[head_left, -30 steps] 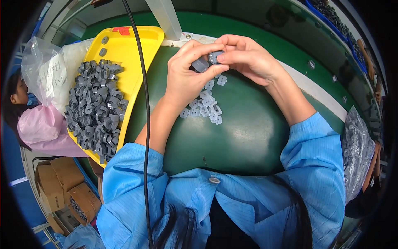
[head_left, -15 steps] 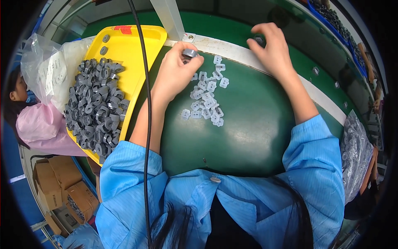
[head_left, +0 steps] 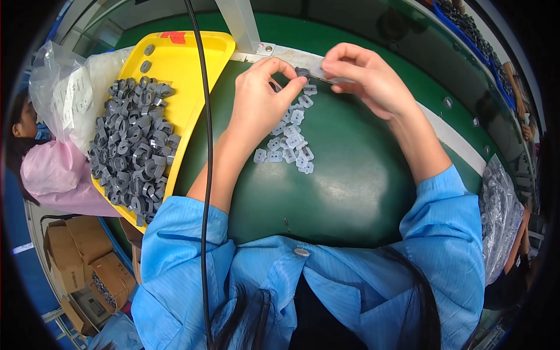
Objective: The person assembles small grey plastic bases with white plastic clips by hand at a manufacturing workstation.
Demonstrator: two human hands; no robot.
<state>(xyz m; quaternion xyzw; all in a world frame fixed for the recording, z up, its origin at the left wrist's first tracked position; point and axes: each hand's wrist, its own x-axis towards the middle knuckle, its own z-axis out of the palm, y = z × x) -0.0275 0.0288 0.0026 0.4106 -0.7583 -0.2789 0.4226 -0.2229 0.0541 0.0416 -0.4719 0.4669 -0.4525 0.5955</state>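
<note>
My left hand (head_left: 262, 96) pinches a small dark grey plastic ring-shaped part (head_left: 302, 72) between thumb and fingertips. Close beside it on the right, my right hand (head_left: 370, 79) has its thumb and fingers drawn together. A thin dark sliver runs from these fingers toward the grey part; its kind is too small to tell. Below both hands, several translucent whitish plastic pieces with holes (head_left: 293, 140) lie scattered on the green work surface (head_left: 350, 192). Some of them are partly hidden by my left hand.
On the left stands a yellow tray (head_left: 201, 64) heaped with grey plastic parts (head_left: 131, 140). A black cable (head_left: 206, 175) hangs across the view. Beyond a pale rail (head_left: 449, 137) runs a green belt carrying scattered parts. Plastic bags, cardboard boxes (head_left: 76, 251) and another person sit around.
My right hand has come back from over the belt toward my left and closed its fingers. My left hand has shifted right with the grey part.
</note>
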